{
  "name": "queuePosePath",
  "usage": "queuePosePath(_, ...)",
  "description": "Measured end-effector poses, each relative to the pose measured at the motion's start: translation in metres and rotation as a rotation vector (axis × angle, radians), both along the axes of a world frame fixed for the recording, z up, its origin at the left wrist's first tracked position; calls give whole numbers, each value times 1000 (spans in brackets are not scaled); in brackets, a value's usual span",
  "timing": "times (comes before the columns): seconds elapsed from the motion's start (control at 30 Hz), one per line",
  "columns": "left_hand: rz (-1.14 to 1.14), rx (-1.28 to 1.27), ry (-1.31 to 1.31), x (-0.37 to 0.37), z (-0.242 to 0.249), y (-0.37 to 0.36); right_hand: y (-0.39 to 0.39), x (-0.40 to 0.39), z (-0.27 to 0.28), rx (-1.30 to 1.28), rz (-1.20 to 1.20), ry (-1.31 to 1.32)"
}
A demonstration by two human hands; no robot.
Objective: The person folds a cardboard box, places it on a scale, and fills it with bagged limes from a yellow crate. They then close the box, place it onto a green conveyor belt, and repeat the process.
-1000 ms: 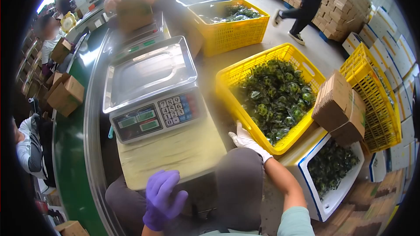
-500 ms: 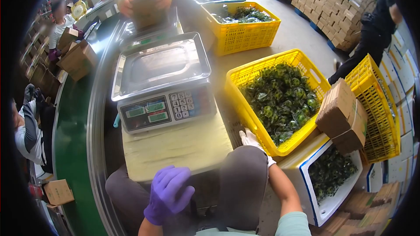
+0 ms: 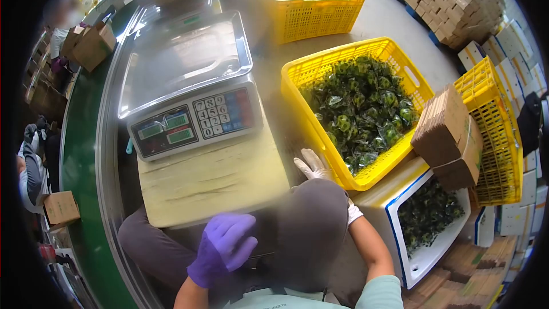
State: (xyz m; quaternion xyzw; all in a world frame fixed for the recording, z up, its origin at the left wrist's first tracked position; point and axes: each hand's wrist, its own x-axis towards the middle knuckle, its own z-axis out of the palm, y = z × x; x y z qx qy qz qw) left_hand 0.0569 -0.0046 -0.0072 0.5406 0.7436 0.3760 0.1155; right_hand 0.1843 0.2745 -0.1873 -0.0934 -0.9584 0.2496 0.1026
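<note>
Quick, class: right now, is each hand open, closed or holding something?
Left hand: open, loosely curled, nothing visible in it.
Right hand: open, spread beside the nearest yellow crate, nothing visibly held.

Scale (image 3: 189,68) sits on block (image 3: 217,177); belt (image 3: 80,189) runs left of it. Near crate (image 3: 369,181) is right of scale, produce (image 3: 360,109) in it; rear crate (image 3: 320,20) behind. Foam box (image 3: 380,234) front-right of near crate. Carton stack (image 3: 443,129) between near crate and far-right crate (image 3: 497,177). Right hand (image 3: 313,167) just left of near crate.
</note>
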Motion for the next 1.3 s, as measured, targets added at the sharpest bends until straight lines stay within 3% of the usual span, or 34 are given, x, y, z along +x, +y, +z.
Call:
queuePosePath(0.17,13,-268,-398,23,-63,7,5,-4,-20,127,-2,6)
queuePosePath(0.23,39,-423,-807,34,-105,7,10,-2,-45,202,-85,184)
queuePosePath(0.33,-4,-434,-798,56,-161,21,8,1,-42,205,-81,219)
queuePosePath(0.4,-2,-362,-788,66,-189,43,7,-1,-27,339,-30,198)
queuePosePath(0.5,33,-266,-717,69,-210,82,6,-2,-31,318,-40,222)
queuePosePath(0.57,75,-244,-669,70,-212,103,7,-3,-34,277,-38,229)
queuePosePath(0.63,246,-332,-815,70,-211,120,9,-4,-39,235,-39,237)
queuePosePath(0.77,381,-322,-985,73,-200,148,12,-1,-49,234,-40,240)
queuePosePath(0.83,603,-131,-915,75,-209,165,12,-1,-46,240,-26,249)
queuePosePath(0.87,608,-127,-919,74,-209,173,11,-1,-43,246,-35,237)
queuePosePath(0.97,755,-3,-1097,70,-202,190,8,-1,-30,234,-43,206)
queuePosePath(1.1,735,69,-1057,68,-184,192,9,-2,-39,285,-54,235)
queuePosePath(1.3,665,-39,-642,80,-236,175,9,-4,-44,271,-82,276)
